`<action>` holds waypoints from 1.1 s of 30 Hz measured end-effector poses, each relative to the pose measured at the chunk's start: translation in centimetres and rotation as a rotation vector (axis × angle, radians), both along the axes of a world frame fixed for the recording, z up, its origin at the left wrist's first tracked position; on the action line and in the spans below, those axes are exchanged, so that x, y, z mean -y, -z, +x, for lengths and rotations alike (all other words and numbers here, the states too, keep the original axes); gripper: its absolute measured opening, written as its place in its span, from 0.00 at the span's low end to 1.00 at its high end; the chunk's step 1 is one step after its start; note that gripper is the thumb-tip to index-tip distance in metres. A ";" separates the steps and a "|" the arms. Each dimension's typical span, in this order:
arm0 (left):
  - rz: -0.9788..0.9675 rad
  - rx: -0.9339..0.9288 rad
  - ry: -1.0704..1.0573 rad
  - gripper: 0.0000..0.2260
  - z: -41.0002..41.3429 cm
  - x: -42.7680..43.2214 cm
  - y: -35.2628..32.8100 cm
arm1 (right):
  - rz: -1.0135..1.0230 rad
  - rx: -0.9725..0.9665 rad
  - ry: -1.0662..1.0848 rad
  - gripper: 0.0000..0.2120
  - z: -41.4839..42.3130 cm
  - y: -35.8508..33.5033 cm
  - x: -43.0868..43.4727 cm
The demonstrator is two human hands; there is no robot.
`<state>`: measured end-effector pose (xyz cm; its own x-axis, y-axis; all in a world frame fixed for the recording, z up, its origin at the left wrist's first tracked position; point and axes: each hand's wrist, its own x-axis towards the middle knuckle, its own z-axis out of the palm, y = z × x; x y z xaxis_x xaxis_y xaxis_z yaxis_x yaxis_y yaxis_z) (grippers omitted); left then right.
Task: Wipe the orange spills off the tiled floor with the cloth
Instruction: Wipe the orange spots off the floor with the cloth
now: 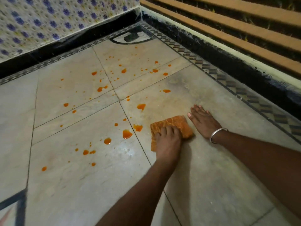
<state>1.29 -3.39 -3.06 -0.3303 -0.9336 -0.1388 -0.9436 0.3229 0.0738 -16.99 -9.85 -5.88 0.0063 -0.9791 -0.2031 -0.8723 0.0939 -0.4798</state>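
- Cloth: orange and folded, lying flat on the tiled floor just right of the frame's middle. Its 7 o'clock part is covered by the left hand.
- Left hand: set on the cloth, fingers curled down and held close together, gripping the fabric against the floor.
- Right hand: palm down on bare tile at 3 o'clock of the cloth, just beside it. The fingers are straight and slightly spread, pointing toward 11 o'clock and holding nothing.
- Bangle: silver-coloured, on the right wrist.
- Orange spills: drops and small puddles scattered from 8 o'clock round to 12 o'clock of the cloth. The largest puddles lie near it at 9 o'clock, and another lies at 11 o'clock.
- Border strip: zigzag-patterned tiles running along the floor's edges and meeting in the corner at 12 o'clock.
- Dark object: lies in that corner, blurred; what it is cannot be told.
- Wall tiles: pale with blue flowers, at 10 o'clock, above a black skirting.
- Wooden slats: at 2 o'clock.
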 end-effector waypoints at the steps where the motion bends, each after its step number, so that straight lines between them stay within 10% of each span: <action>1: 0.014 -0.011 0.019 0.20 0.1 -0.2 -0.4 | 0.011 -0.005 0.010 0.29 0.3 -0.1 -0.2; 13: 0.637 -1.166 -0.524 0.17 10.5 3.5 -4.7 | -0.021 -0.005 -0.039 0.27 3.3 -1.4 -1.7; 16: 0.324 -0.848 -0.636 0.34 12.5 5.4 -3.4 | -0.055 -0.025 -0.083 0.27 4.8 -0.9 -1.5; 19: -0.075 -0.478 -0.571 0.31 12.7 5.7 -2.3 | -0.079 -0.099 -0.158 0.30 6.3 -0.3 -1.3; 24: 0.010 -0.122 -0.088 0.30 9.0 4.1 3.0 | -0.150 -0.273 -0.273 0.40 7.3 1.4 -1.7; 33: -0.092 -0.072 -0.175 0.30 9.5 7.6 4.9 | -0.274 -0.314 -0.278 0.32 6.5 3.1 -2.2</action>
